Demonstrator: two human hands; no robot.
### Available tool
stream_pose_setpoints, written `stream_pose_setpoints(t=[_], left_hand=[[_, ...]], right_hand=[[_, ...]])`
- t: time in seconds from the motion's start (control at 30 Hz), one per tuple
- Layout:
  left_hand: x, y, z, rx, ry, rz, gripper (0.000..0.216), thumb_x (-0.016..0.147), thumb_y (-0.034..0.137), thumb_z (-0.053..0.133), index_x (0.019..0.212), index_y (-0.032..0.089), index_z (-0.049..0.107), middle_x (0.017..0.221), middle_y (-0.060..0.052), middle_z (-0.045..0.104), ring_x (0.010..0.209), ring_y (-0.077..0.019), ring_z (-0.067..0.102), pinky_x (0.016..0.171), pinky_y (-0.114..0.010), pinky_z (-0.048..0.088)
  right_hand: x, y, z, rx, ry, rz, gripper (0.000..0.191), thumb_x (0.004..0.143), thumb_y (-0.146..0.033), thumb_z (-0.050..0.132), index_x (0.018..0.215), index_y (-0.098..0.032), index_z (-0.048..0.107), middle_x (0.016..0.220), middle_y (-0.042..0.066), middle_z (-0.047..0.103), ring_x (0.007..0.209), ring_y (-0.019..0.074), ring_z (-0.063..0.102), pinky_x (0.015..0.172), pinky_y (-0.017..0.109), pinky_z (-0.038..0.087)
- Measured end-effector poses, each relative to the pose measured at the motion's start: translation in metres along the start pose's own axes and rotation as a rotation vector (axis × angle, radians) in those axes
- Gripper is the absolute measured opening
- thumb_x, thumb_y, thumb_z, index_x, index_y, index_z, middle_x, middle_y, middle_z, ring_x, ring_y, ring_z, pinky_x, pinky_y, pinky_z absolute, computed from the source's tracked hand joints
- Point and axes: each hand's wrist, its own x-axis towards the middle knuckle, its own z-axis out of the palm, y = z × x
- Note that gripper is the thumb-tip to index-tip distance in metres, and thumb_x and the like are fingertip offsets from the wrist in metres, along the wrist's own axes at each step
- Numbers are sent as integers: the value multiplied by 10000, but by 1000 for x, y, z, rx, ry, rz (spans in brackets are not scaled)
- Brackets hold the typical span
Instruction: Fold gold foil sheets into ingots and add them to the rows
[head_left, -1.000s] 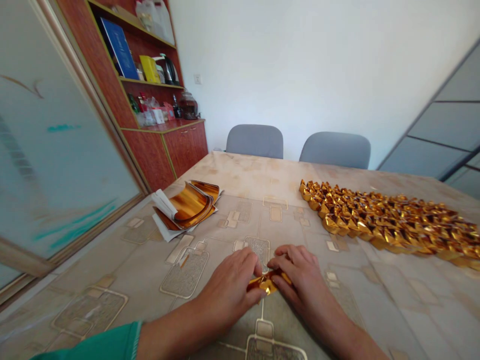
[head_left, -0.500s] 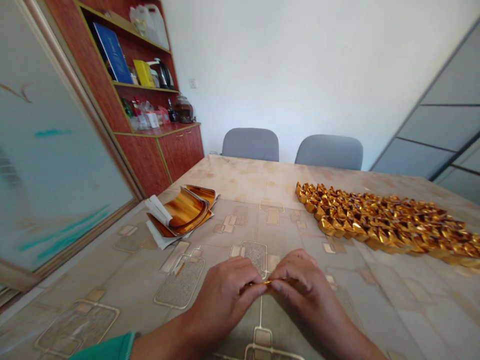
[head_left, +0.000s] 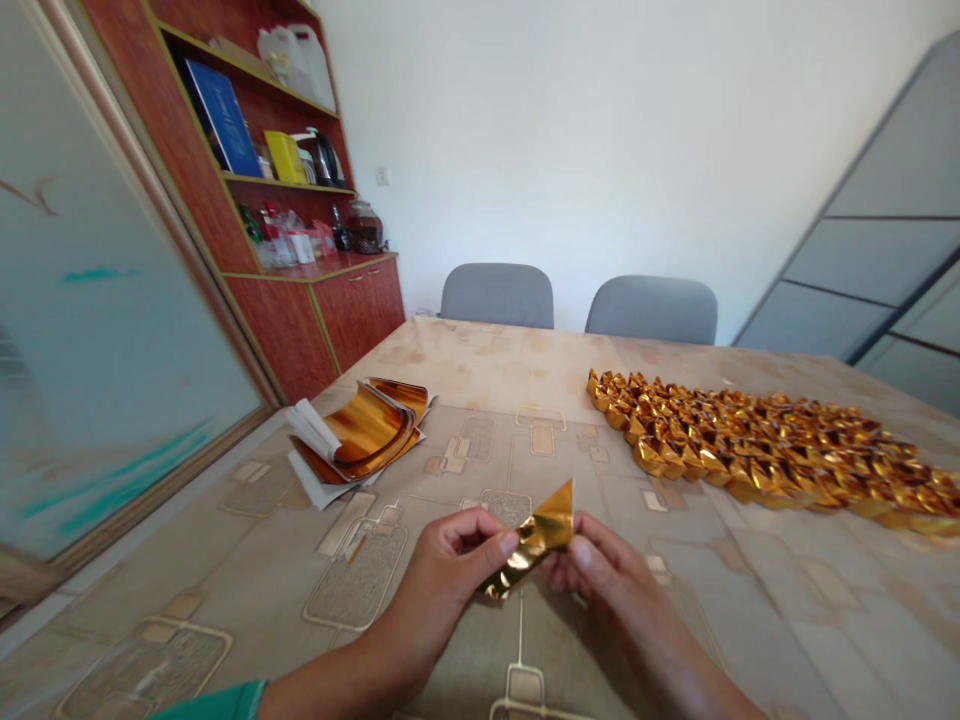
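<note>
A folded piece of gold foil paper (head_left: 551, 527) is held up between both hands, low over the table, one pointed corner facing up and right. My left hand (head_left: 457, 565) pinches its left part between thumb and fingers. At its right edge, my right hand (head_left: 611, 575) has the thumb and curled fingers closed on the paper. To the left lies a loose stack of gold foil sheets (head_left: 371, 425) with white backs, curling at the edges. Rows of folded gold paper ingots (head_left: 750, 440) stand packed together on the right.
The table (head_left: 247, 560) has a patterned beige cover. Two grey chairs (head_left: 496, 295) (head_left: 651, 308) stand behind its far edge. A red wooden cabinet (head_left: 266, 320) with bottles and boxes is at the back left, beside a frosted glass door (head_left: 112, 300).
The gold paper has turned from a thin edge-on strip to show its broad shiny face and pointed corner. My hands have moved slightly apart, the right one shifting to the paper's right edge.
</note>
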Motion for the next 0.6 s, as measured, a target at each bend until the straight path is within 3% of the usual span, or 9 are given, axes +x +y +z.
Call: stream_pose_setpoints(t=[0.13, 0.3, 0.5, 0.6], left_hand=[[-5, -1, 6, -56, -44, -67, 383, 701, 494, 770, 674, 137, 635, 609, 18, 572, 579, -106, 493, 577, -230, 389], [-5, 0, 7, -71, -105, -100, 354, 694, 457, 782, 690, 136, 634, 598, 21, 590, 560, -102, 531, 580, -230, 410], [-4, -3, 7, -29, -166, -106, 334, 714, 438, 766, 739, 143, 610, 595, 18, 599, 503, -83, 495, 488, -200, 352], [-6, -4, 8, -85, -151, -131, 346, 701, 440, 775, 738, 151, 588, 602, 15, 601, 506, -87, 497, 478, -200, 352]], right_hand=[[-1, 7, 8, 76, 58, -26, 187, 866, -402, 671, 857, -215, 667, 810, 28, 657, 760, 185, 590, 733, 340, 488], [-1, 6, 5, 8, 123, -38, 204, 847, -359, 712, 760, -187, 644, 709, -4, 602, 654, 137, 511, 621, 277, 413], [0, 0, 6, 66, 54, -58, 211, 850, -368, 716, 963, -200, 659, 811, 15, 642, 731, 150, 555, 672, 282, 431], [-1, 5, 7, 115, 23, 28, 288, 837, -447, 716, 929, -185, 637, 801, 26, 628, 732, 161, 564, 668, 292, 433]])
